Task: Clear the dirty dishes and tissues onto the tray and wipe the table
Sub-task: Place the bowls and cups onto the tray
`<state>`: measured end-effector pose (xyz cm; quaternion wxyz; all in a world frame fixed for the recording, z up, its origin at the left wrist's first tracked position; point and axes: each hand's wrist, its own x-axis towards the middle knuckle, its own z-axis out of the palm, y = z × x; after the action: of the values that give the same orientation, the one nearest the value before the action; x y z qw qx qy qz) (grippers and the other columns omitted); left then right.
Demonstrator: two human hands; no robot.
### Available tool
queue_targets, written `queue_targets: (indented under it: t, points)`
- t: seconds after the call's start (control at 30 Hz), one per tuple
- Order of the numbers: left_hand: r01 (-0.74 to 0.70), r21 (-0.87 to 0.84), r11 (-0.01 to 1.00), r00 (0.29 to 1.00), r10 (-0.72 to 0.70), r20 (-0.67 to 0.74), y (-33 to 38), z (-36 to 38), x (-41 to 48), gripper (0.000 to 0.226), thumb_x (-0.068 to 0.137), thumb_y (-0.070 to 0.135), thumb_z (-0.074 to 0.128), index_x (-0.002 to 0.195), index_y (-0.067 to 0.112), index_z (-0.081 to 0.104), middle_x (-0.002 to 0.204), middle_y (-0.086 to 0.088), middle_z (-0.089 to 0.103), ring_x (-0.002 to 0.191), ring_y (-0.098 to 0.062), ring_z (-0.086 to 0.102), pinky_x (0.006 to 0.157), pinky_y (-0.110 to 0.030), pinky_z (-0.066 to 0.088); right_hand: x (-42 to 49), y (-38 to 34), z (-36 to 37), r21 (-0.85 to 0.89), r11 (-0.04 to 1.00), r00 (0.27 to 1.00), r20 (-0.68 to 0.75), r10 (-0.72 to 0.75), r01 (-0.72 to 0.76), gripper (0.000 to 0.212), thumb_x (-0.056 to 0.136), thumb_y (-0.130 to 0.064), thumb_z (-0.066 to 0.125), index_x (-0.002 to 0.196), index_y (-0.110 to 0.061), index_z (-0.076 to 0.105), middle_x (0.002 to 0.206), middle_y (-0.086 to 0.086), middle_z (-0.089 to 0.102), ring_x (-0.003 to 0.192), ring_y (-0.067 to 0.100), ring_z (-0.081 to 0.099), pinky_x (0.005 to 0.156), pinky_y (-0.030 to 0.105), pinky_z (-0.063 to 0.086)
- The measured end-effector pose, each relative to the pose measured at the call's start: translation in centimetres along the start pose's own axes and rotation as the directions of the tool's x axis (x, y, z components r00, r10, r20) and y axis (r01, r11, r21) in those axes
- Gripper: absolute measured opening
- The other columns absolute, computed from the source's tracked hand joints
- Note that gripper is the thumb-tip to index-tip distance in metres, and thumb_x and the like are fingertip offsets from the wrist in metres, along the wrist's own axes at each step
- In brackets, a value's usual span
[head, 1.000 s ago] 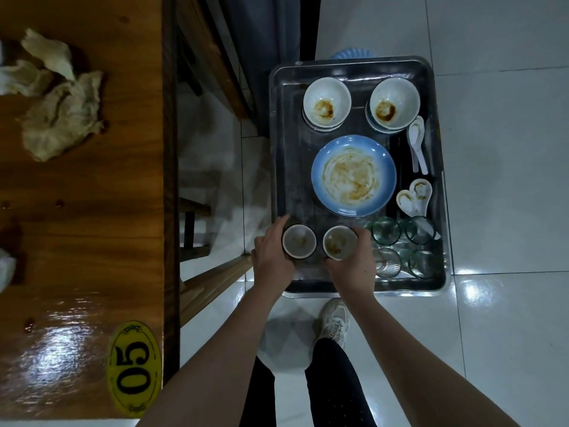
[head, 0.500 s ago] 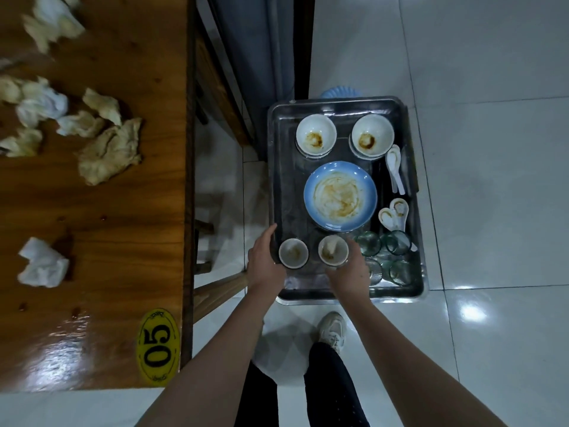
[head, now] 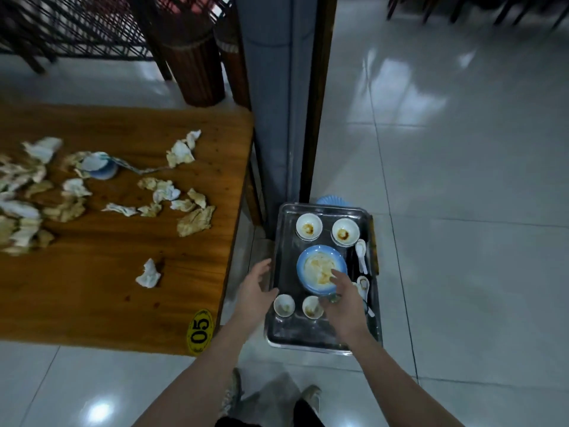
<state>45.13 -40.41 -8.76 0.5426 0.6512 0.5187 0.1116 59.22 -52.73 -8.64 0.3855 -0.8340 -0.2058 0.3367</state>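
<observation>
A metal tray (head: 278, 331) stands low beside the wooden table (head: 101, 291). On it are two stained white bowls (head: 308, 226), a dirty blue plate (head: 317, 266), white spoons (head: 361, 254) and two small cups (head: 284, 305) at the near end. My left hand (head: 257, 288) hovers open over the tray's left rim, holding nothing. My right hand (head: 345, 298) is spread open above the right cup (head: 311, 307) and the plate's edge, covering the glasses. Several crumpled tissues (head: 195, 221) lie on the table, with one blue-and-white bowl (head: 100, 166) among them.
A yellow "05" tag (head: 200, 331) marks the table's near corner. A grey pillar (head: 274, 97) and a dark post (head: 317, 97) rise behind the tray. Wooden chair legs (head: 197, 66) stand beyond the table. Glossy white floor tiles spread to the right. My feet (head: 234, 392) are below.
Both hands have let go of the two small cups, which now stand on the tray, and have lifted open. The view has tilted up and shows more of the table.
</observation>
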Motion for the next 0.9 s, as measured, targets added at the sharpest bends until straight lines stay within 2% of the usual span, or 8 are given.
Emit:
queue_targets:
  t: [0.17, 0.27, 0.37, 0.43, 0.6, 0.73, 0.83, 0.9]
  points:
    - [-0.060, 0.011, 0.998, 0.996, 0.060, -0.058, 3.5, -4.5, -3.1, 0.064, 0.083, 0.000, 0.069, 0.138, 0.021, 0.045, 0.129, 0.005, 0.051, 0.116, -0.008, 0.045, 0.098, -0.024, 0.039, -2.1, -5.3, -1.4, 0.025, 0.995, 0.995, 0.030, -0.100, 0.099, 0.060, 0.079, -0.004, 0.070, 0.132, -0.019, 0.047, 0.127, -0.001, 0.055, 0.119, 0.017, 0.051, 0.101, 0.039, 0.045]
    - [-0.091, -0.017, 0.996, 0.991, 0.088, -0.103, 4.9, -7.8, -4.1, 0.063, 0.084, 0.001, 0.069, 0.138, 0.020, 0.045, 0.130, -0.003, 0.053, 0.117, -0.017, 0.050, 0.097, -0.027, 0.044, -3.2, -8.4, -1.3, -0.015, 0.988, 0.987, 0.049, -0.153, 0.154, 0.057, 0.080, -0.004, 0.070, 0.131, -0.019, 0.049, 0.123, -0.001, 0.058, 0.116, 0.015, 0.052, 0.099, 0.028, 0.042]
    - [-0.116, -0.059, 0.992, 0.982, 0.106, -0.153, 5.7, -11.5, -4.8, 0.061, 0.085, 0.002, 0.068, 0.138, 0.021, 0.044, 0.125, -0.002, 0.053, 0.109, -0.015, 0.051, 0.091, -0.027, 0.046, -4.2, -11.5, 0.1, -0.038, 0.973, 0.972, 0.070, -0.226, 0.229, 0.055, 0.079, -0.004, 0.071, 0.128, -0.016, 0.049, 0.115, -0.001, 0.060, 0.112, 0.014, 0.054, 0.090, 0.019, 0.037]
    - [-0.114, -0.073, 0.991, 0.980, 0.101, -0.169, 5.3, -13.8, -5.2, 0.060, 0.086, 0.003, 0.067, 0.138, 0.021, 0.044, 0.123, -0.002, 0.054, 0.106, -0.015, 0.052, 0.086, -0.025, 0.047, -5.1, -13.4, 1.7, -0.031, 0.966, 0.963, 0.093, -0.252, 0.255, 0.055, 0.079, -0.005, 0.072, 0.128, -0.017, 0.049, 0.113, -0.002, 0.061, 0.109, 0.013, 0.055, 0.089, 0.019, 0.038]
    - [-0.108, -0.091, 0.990, 0.974, 0.088, -0.207, 2.6, -20.9, -6.6, 0.060, 0.084, 0.003, 0.069, 0.136, 0.021, 0.045, 0.120, -0.003, 0.057, 0.100, -0.014, 0.056, 0.069, -0.011, 0.047, -7.4, -17.5, 7.2, 0.001, 0.958, 0.950, 0.128, -0.283, 0.285, 0.055, 0.080, -0.004, 0.070, 0.129, -0.018, 0.048, 0.112, 0.001, 0.059, 0.102, 0.018, 0.056, 0.091, 0.031, 0.048]
    - [-0.098, -0.114, 0.989, 0.967, 0.067, -0.245, 0.1, -27.6, -8.3, 0.057, 0.083, -0.005, 0.067, 0.134, 0.014, 0.048, 0.115, -0.005, 0.056, 0.105, -0.013, 0.054, 0.074, -0.010, 0.049, -9.8, -20.5, 11.8, 0.003, 0.957, 0.943, 0.165, -0.288, 0.291, 0.055, 0.084, -0.005, 0.067, 0.132, -0.022, 0.043, 0.116, 0.000, 0.056, 0.098, 0.013, 0.054, 0.071, 0.020, 0.047]
    - [-0.092, -0.093, 0.991, 0.958, 0.063, -0.281, -2.1, -32.8, -8.9, 0.059, 0.082, -0.005, 0.067, 0.135, 0.015, 0.048, 0.118, -0.003, 0.056, 0.117, -0.016, 0.053, 0.090, -0.028, 0.051, -11.2, -22.5, 15.7, 0.006, 0.958, 0.949, 0.138, -0.284, 0.286, 0.058, 0.084, -0.007, 0.067, 0.135, -0.023, 0.043, 0.120, 0.000, 0.057, 0.100, 0.015, 0.057, 0.079, 0.031, 0.053]
    - [-0.089, -0.081, 0.993, 0.954, 0.061, -0.294, -3.2, -35.6, -9.1, 0.060, 0.082, -0.004, 0.068, 0.135, 0.017, 0.049, 0.122, -0.002, 0.055, 0.115, -0.013, 0.051, 0.086, -0.024, 0.050, -12.1, -23.7, 17.9, 0.008, 0.959, 0.952, 0.123, -0.281, 0.282, 0.059, 0.084, -0.008, 0.067, 0.135, -0.023, 0.042, 0.121, 0.000, 0.057, 0.101, 0.014, 0.057, 0.081, 0.030, 0.053]
